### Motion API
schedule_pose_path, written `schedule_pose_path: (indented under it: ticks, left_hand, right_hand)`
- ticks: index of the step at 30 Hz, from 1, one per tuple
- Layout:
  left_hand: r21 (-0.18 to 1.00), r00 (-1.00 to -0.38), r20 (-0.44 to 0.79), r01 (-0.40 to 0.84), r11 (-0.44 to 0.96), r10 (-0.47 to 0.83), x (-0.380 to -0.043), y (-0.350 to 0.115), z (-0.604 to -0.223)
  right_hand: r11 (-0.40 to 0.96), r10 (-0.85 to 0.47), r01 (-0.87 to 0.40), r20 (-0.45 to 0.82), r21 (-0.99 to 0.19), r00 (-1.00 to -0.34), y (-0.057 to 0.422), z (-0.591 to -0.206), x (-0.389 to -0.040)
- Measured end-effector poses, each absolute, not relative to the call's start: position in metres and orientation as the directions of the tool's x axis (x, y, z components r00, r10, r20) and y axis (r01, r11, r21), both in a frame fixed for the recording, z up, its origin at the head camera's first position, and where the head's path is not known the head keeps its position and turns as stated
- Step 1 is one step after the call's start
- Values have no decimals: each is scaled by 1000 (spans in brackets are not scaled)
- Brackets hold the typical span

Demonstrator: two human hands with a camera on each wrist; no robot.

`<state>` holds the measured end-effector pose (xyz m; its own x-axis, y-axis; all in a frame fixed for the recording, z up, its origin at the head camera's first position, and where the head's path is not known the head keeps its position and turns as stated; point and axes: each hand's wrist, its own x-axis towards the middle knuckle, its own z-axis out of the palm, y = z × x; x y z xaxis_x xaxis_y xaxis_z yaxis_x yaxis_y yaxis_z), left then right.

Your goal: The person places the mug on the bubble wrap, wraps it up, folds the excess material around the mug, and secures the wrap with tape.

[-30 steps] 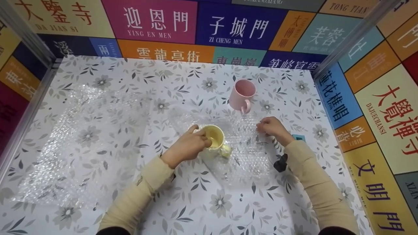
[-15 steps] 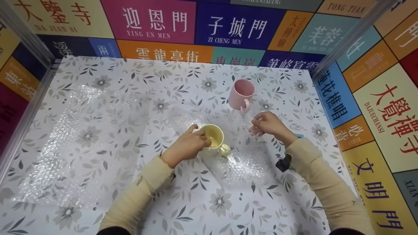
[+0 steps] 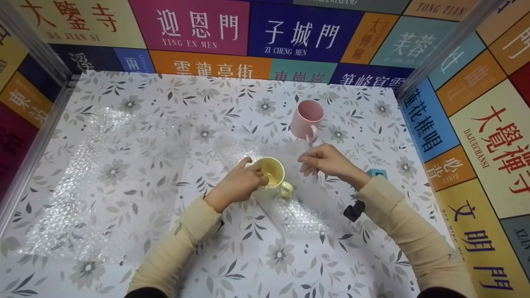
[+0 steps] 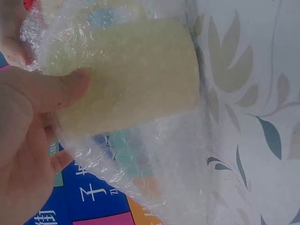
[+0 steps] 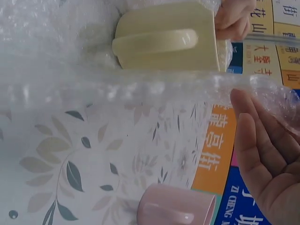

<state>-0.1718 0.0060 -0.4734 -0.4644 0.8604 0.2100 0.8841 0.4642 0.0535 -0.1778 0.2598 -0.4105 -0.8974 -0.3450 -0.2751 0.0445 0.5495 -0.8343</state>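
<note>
A yellow mug stands upright with its rim up and its handle towards the front right. My left hand grips it at the rim, and in the left wrist view the thumb presses bubble wrap against the mug's outer wall. Around the mug's right side, the same bubble wrap sheet is lifted off the table. Its raised edge is pinched in my right hand, just right of the mug. In the right wrist view, the mug's handle faces the lifted wrap.
A pink mug stands behind my right hand. A second bubble wrap sheet lies flat at the left. Beside my right wrist is a small teal box. Printed panels wall in the floral-patterned table.
My right hand has moved left towards the yellow mug, lifting the wrap's right side and folding it inward. My left hand and the mug have stayed in place.
</note>
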Motion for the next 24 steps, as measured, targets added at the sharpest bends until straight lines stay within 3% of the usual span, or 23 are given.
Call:
schedule_pose_path:
  ticks: [16,24]
  left_hand:
    - [74,-480,231,876,476,846,-170,4,-479]
    - [45,-463,492,859,510,737,-165,1,-490]
  right_hand:
    - [528,-452,-72,-208,-846,-867,233,-422,-175]
    - [502,-554,-174,-160,-847,-817,227,-432,-178]
